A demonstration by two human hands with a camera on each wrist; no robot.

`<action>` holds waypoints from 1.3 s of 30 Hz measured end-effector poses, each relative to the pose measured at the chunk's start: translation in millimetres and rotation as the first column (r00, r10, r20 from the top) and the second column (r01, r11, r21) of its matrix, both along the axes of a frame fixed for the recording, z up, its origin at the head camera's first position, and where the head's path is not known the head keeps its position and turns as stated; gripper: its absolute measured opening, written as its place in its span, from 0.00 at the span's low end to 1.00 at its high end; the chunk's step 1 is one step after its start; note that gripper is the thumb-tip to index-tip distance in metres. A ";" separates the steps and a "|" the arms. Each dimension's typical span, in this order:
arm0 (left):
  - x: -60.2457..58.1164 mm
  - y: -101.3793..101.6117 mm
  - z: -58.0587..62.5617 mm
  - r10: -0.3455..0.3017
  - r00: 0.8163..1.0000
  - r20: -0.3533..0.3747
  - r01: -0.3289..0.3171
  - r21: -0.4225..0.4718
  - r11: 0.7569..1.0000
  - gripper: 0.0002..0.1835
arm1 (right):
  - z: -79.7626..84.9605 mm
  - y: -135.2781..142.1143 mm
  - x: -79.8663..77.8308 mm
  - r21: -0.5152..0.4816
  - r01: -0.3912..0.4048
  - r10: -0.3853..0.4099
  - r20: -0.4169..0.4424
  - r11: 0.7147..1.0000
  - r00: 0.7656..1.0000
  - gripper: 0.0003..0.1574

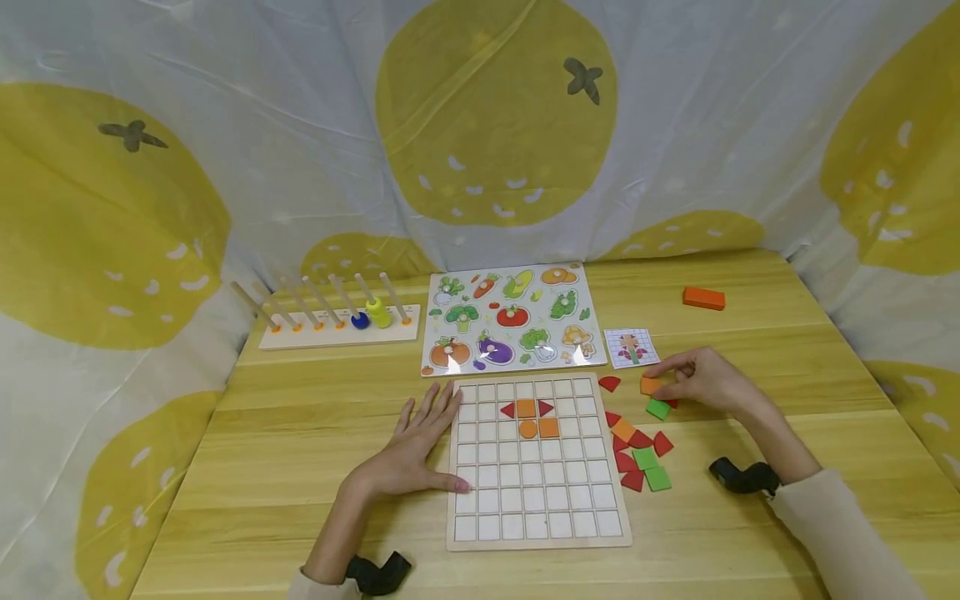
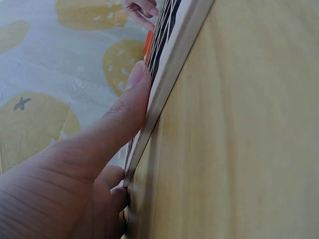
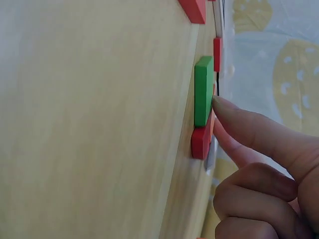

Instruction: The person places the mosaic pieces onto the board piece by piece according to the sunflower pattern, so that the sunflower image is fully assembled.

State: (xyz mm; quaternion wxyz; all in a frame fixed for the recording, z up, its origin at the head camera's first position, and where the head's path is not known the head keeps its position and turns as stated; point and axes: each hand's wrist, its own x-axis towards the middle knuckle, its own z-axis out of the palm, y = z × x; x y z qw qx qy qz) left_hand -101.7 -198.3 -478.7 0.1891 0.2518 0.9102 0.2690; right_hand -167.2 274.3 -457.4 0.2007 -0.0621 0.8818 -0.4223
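My left hand (image 1: 416, 454) rests along the left edge of a wooden grid board (image 1: 498, 527), its thumb (image 2: 122, 112) on the rim and its fingers spread. In the grid lie an orange square (image 1: 527, 408) between two red triangles, with an orange circle (image 1: 528, 428) and a second orange square (image 1: 549, 427) below. Right of the board, my right hand (image 1: 708, 382) pinches an orange piece (image 1: 648, 385) between thumb and index finger, low over the table. A green square (image 3: 203, 92) and a red piece (image 3: 200, 143) lie right under these fingertips.
Several red, green and orange pieces (image 1: 645, 458) lie beside the board's right edge. A pattern card (image 1: 631, 347), a vegetable puzzle board (image 1: 512, 335) and a peg stand (image 1: 341, 332) are farther back. An orange block (image 1: 703, 298) lies at the back right.
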 end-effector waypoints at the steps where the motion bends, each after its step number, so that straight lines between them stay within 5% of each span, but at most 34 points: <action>1: -0.1 0.1 0.1 -0.001 1.000 0.000 0.001 -0.002 1.000 0.71 | 0.1 -0.7 0.2 -0.007 -0.006 0.006 0.002 1.000 1.000 0.24; 25: 0.8 0.8 2.3 0.005 1.000 0.011 -0.005 0.031 1.000 0.70 | -1.0 -1.9 0.2 -0.002 0.002 -0.002 0.036 1.000 0.999 0.23; 39: 0.2 0.2 -0.6 0.005 1.000 0.019 -0.006 0.041 0.999 0.69 | 3.9 15.0 -0.7 -0.044 -0.089 0.093 0.089 0.995 0.992 0.27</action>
